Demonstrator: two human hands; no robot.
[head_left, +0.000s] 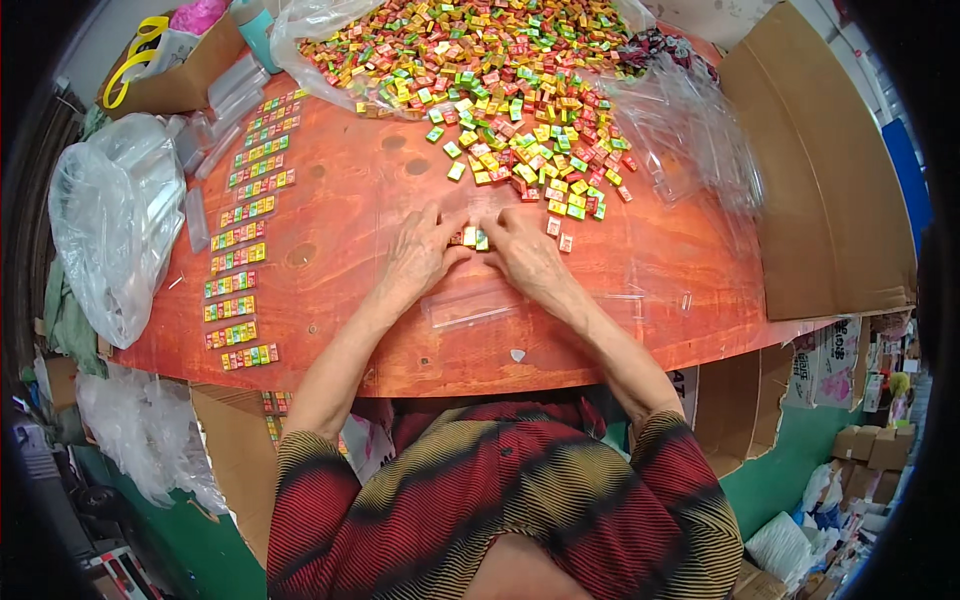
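My left hand and my right hand meet at the middle of a reddish wooden table. Between their fingertips they pinch a short row of small square wrapped candies, yellow, green and red. Just beyond my fingers spreads a big loose pile of the same candies. A clear empty sleeve lies flat on the table near my wrists.
Several filled candy strips lie in a column along the table's left side. A plastic bag of clear sleeves sits at the left edge. More clear sleeves and a large cardboard sheet are on the right.
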